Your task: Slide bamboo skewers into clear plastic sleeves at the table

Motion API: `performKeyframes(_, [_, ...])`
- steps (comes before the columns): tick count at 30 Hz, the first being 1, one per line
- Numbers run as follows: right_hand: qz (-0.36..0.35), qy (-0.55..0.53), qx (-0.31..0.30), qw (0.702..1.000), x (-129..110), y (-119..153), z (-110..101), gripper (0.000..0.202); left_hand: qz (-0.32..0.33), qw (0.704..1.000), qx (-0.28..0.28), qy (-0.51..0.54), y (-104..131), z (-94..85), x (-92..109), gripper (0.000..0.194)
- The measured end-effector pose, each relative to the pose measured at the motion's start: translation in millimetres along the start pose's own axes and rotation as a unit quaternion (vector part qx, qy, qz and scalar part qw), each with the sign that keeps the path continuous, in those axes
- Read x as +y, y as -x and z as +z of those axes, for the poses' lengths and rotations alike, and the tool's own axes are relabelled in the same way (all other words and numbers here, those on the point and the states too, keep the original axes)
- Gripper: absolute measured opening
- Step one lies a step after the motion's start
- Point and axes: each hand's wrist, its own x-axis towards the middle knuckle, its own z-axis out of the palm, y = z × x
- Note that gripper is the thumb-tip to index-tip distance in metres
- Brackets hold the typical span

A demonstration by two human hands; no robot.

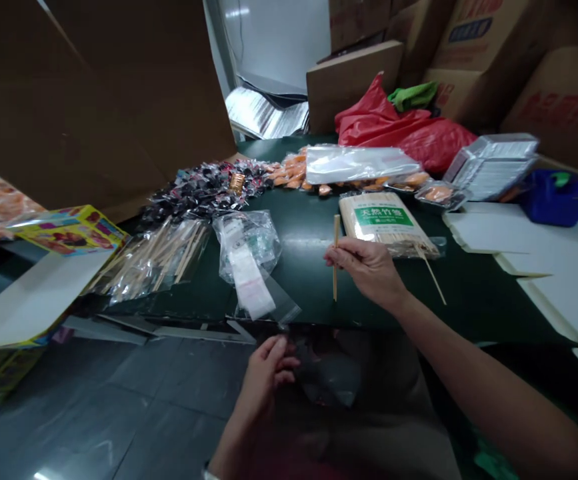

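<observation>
My right hand pinches a few thin bamboo sticks, held upright over the dark green table. Below the table's front edge, my left hand has its thumb and forefinger together at the corner of a clear plastic bag. Behind my right hand lies a pack of bamboo sticks with a green label; one loose stick pokes out from it. A stack of clear bags with a white strip lies near the front edge, above my left hand.
Bagged sticks lie at the left, with dark wrapped packets behind. Orange packets, a red bag and clear trays line the back. A blue container and white card sheets are at the right.
</observation>
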Motion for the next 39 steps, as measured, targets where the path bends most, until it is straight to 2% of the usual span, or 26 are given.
performKeyframes(2, [-0.004,-0.024,-0.032,0.999,-3,-4,9,0.030,-0.029,0.999,-0.022,0.009,-7,10.5,5,0.051])
performKeyframes(5, [-0.004,-0.040,-0.122,0.992,-7,-6,20,0.034,-0.029,1.000,0.002,0.003,-13,23.6,14,0.046])
performKeyframes(7, [-0.023,-0.006,-0.172,0.985,-7,-3,23,0.032,-0.008,1.000,0.022,0.018,-12,23.4,15,0.036])
performKeyframes(10, [-0.067,0.091,-0.235,0.965,0,6,24,0.028,0.031,0.999,0.017,0.031,-7,12.0,14,0.028])
performKeyframes(14, [-0.095,0.260,-0.327,0.904,2,22,30,0.026,0.045,0.998,0.027,-0.019,-5,-5.4,13,0.029])
performKeyframes(18, [-0.120,0.375,-0.396,0.830,-8,28,40,0.020,0.065,0.996,0.018,-0.058,-10,-10.4,15,0.028])
performKeyframes(21, [-0.152,0.404,-0.414,0.802,-14,24,46,0.013,0.073,0.996,0.011,-0.050,-13,-8.7,14,0.028])
performKeyframes(25, [-0.160,0.431,-0.414,0.786,-17,22,50,0.008,0.074,0.996,0.007,-0.042,-13,-6.8,11,0.028])
performKeyframes(32, [-0.097,0.479,-0.369,0.790,-22,31,60,0.014,0.097,0.995,-0.005,-0.012,-7,-1.2,7,0.027])
performKeyframes(39, [-0.031,0.499,-0.336,0.798,-29,35,79,0.019,0.119,0.993,0.001,0.017,-9,7.1,4,0.025])
